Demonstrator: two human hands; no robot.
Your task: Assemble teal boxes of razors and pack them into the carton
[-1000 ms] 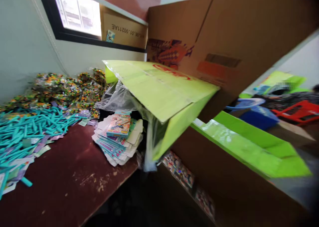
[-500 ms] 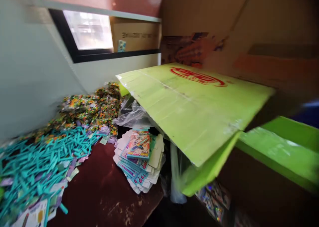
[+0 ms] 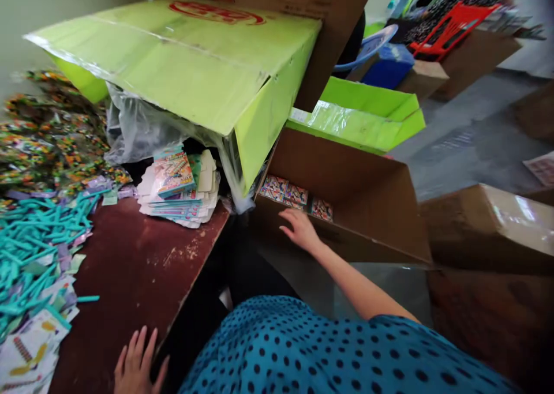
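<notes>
My left hand (image 3: 137, 364) rests on the dark red table (image 3: 130, 273) near its front edge, fingers spread, holding nothing. Over the near side of an open cardboard box (image 3: 367, 209) reaches my right hand (image 3: 299, 228), its fingers apart and nothing in them. Inside that box lie several small colourful printed boxes (image 3: 296, 195). On the table's far corner sits a stack of flat printed cartons (image 3: 186, 206), with one small filled-out box (image 3: 173, 173) on top.
A yellow-green carton (image 3: 182, 53) juts over the table's back, clear plastic hanging from it. Teal sticks (image 3: 38, 238), bagged colourful beads (image 3: 52, 134) and printed sheets (image 3: 30, 348) cover the left. More cartons (image 3: 497, 226), a blue bin (image 3: 387, 65) and a red chair (image 3: 452, 30) stand right.
The view has swung right and down. Both my hands, my patterned top and the inside of the cardboard box have come into sight. The carton stack looks unchanged.
</notes>
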